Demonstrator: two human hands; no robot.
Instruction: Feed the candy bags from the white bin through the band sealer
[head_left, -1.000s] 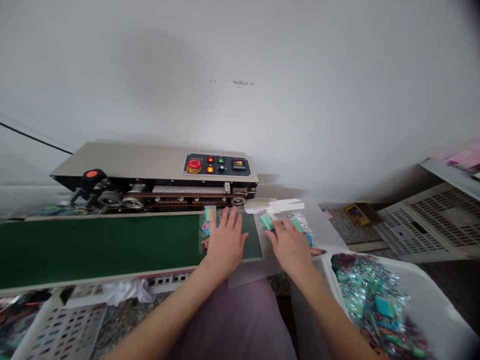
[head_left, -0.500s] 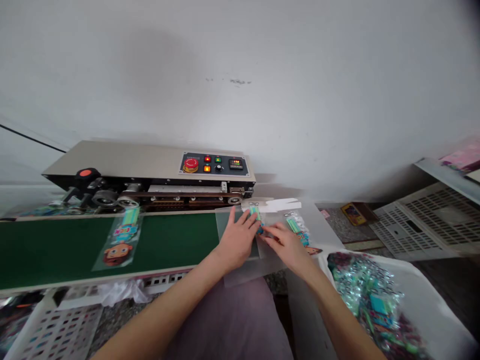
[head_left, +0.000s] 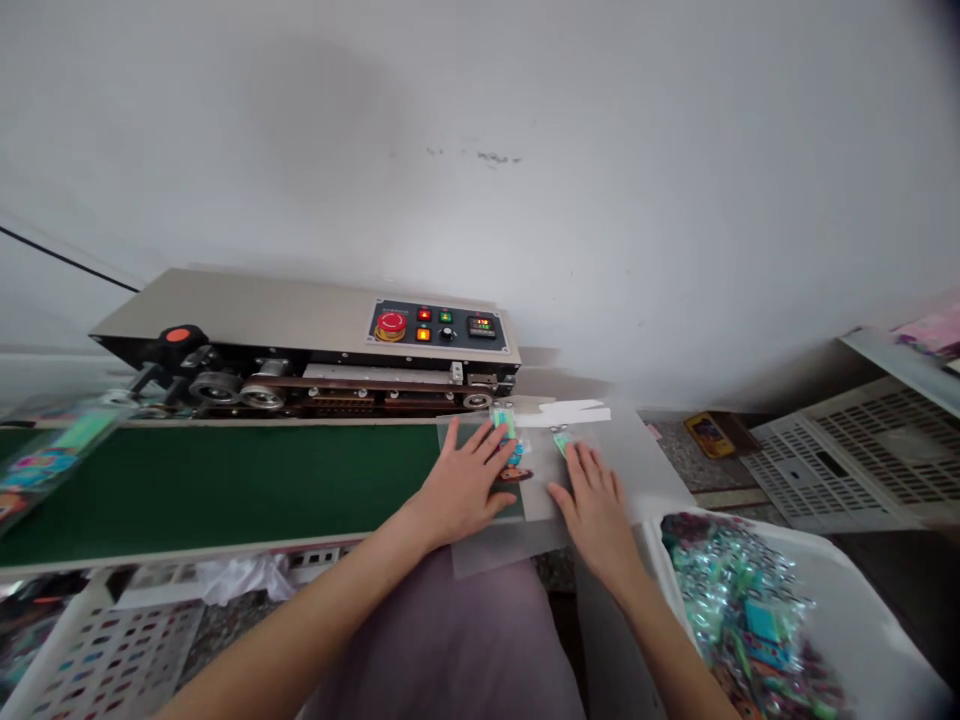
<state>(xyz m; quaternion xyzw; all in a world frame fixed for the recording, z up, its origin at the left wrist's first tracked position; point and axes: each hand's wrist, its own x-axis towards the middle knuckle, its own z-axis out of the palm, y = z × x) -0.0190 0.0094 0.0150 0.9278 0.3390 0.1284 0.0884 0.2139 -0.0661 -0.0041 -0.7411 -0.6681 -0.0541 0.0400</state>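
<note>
At the right end of the green belt (head_left: 300,490), we had one clear bag (head_left: 515,460) partly under our left hand (head_left: 466,487), its fingers spread wide and resting flat. Our right hand (head_left: 595,500) covered most of a second bag (head_left: 560,441) on the grey table (head_left: 649,460), fingers close together, thumb apart, with no pinch that we could see. We judged the step to be lining up the first bag near the machine's (head_left: 300,325) nearest wheel (head_left: 478,400); the next move seemed to call for a straight, unwrinkled slide leftward.
</note>
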